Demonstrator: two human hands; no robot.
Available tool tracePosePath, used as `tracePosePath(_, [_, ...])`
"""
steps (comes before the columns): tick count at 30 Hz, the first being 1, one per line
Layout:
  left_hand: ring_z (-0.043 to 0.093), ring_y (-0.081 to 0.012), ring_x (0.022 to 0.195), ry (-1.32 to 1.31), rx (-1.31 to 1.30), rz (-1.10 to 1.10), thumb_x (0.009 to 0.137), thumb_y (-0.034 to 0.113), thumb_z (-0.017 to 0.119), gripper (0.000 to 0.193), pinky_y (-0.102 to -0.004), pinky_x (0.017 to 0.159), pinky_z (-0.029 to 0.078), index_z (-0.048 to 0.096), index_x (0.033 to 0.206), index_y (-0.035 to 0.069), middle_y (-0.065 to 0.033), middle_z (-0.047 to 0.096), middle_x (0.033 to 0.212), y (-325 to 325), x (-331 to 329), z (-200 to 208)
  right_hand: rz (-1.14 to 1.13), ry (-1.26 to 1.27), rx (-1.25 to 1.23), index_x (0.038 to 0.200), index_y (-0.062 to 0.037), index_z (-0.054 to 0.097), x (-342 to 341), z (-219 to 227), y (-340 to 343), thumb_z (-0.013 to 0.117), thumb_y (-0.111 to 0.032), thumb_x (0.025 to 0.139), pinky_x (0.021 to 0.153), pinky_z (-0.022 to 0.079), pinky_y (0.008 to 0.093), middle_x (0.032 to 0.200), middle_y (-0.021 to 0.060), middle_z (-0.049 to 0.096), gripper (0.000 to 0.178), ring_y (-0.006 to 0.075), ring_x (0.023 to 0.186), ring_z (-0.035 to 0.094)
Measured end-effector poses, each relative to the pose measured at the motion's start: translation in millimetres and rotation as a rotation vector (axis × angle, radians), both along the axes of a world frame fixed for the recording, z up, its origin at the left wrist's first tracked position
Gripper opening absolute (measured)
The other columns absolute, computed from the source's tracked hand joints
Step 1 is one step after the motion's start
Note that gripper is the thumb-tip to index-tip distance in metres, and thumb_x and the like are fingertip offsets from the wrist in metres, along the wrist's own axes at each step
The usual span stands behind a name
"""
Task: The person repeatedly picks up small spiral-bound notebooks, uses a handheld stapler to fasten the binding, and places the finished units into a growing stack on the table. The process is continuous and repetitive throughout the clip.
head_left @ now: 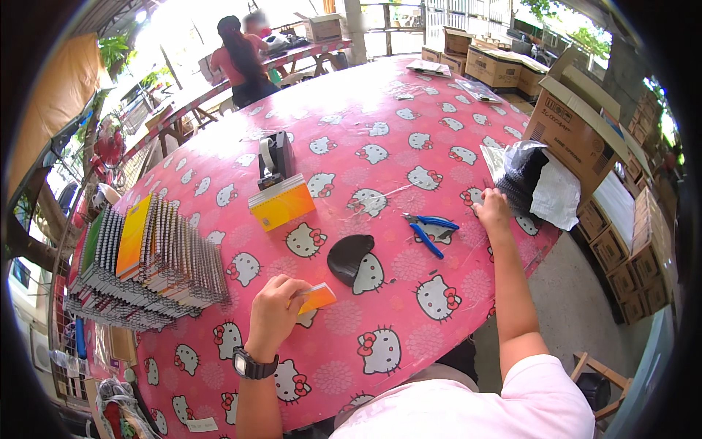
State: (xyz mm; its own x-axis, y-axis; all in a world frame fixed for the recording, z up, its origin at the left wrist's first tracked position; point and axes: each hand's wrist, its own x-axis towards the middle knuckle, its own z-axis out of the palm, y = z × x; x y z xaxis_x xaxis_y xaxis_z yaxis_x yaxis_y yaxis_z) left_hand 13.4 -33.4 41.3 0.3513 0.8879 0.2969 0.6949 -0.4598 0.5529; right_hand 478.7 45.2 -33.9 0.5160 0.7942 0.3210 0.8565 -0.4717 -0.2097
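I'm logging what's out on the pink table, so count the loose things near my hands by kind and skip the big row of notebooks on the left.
Small notebook piles: 2, one in the left hand, one by the dispenser
Tape dispenser: 1
Pliers: 1
Black disc: 1
Bag of black coils at the right hand: 1
Total: 6

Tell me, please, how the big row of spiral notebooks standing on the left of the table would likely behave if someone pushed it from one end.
The row of notebooks already leans, so it would probably fan over rather than slide as one block. Standing loose on their edges, some may topple singly. The glossy tablecloth looks slick, so the bottom edges could skid.
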Motion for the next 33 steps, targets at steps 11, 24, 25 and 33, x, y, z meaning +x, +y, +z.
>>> tracePosePath(11, [0.059, -0.0248, 0.081, -0.219, 0.241, 0.137, 0.080, 0.006, 0.061, 0.012, -0.0366, 0.074, 0.043, 0.066, 0.092, 0.008, -0.0057, 0.063, 0.084, 13, 12, -25, -0.002, 0.146, 0.004, 0.110, -0.0108, 0.054, 31, -15, 21, 0.072, -0.005, 0.069, 0.089, 0.046, 0.0407, 0.109, 0.0176, 0.056, 0.045, 0.0344, 0.104, 0.056])
tracePosePath(24, [0.060, -0.0203, 0.079, -0.166, 0.444, 0.120, 0.082, 0.008, 0.062, 0.018, -0.0350, 0.073, 0.043, 0.068, 0.098, 0.012, -0.0018, 0.062, 0.079, 29, 8, -36, 0.440, 0.981, 0.154, 0.115, -0.0025, 0.055, 26, 32, 28, 0.045, 0.001, 0.070, 0.063, 0.045, 0.0273, 0.082, 0.0045, 0.057, 0.047, 0.0118, 0.071, 0.053])
tracePosePath(25, [0.059, -0.0202, 0.078, -0.144, 0.440, 0.120, 0.082, 0.008, 0.062, 0.018, -0.0349, 0.073, 0.043, 0.068, 0.098, 0.013, -0.0016, 0.062, 0.079, 32, 7, -34, 0.514, 1.091, 0.147, 0.118, -0.0019, 0.054, -2, 57, 21, 0.045, 0.001, 0.068, 0.062, 0.044, 0.0264, 0.082, 0.0022, 0.055, 0.051, 0.0102, 0.071, 0.049])
tracePosePath(33, [0.059, -0.0195, 0.078, -0.060, 0.475, 0.140, 0.082, 0.008, 0.061, 0.018, -0.0347, 0.074, 0.044, 0.070, 0.096, 0.014, -0.0010, 0.062, 0.078, 30, 14, -45, 1.185, 1.340, 0.050, 0.126, -0.0017, 0.051, -129, 149, -9, 0.041, 0.002, 0.067, 0.064, 0.041, 0.0227, 0.085, 0.0008, 0.044, 0.060, 0.0090, 0.074, 0.044])
